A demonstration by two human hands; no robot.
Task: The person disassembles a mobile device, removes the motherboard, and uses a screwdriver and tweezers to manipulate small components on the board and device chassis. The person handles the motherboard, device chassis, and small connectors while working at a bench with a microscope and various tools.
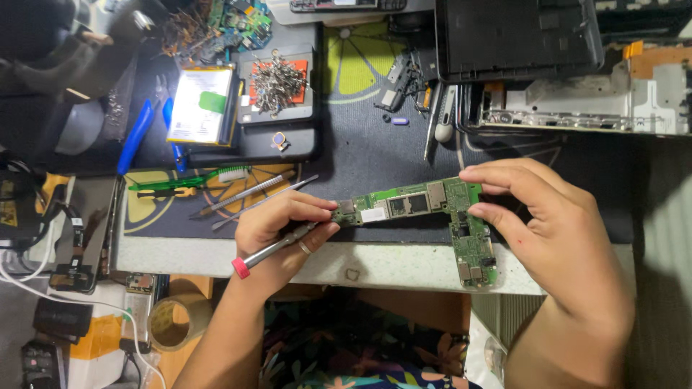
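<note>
two hands on a green board

i hold a green circuit board (432, 209) up over the front edge of the work table (404, 256). the board is shaped like a bent letter, with one long arm going sideways and one short arm hanging down.

my left hand (277, 230) pinches the left end of the board with my thumb and first finger closed on it. the same hand also has a small screwdriver (270, 251) tucked in my palm. its red end sticks out toward me.

my right hand (555, 230) grips the corner of the board. my fingers curl over the top edge and my thumb presses from the side, so that hand is closed on the board too.

behind the board, on the dark mat (375, 151), lie a green toothbrush (184, 180), metal pry tools (252, 193), a tray of tiny screws (277, 85) and a flat battery pack (202, 104). a roll of tape (173, 320) sits down low by my left arm.

i think a few things could go wrong. the board hangs past the table edge, so if one pinch slips it could fall to the floor. the screwdriver shares my left hand, so its tip could scratch the little parts. if my two hands pull different ways, the thin board could bend or crack at the corner.
</note>
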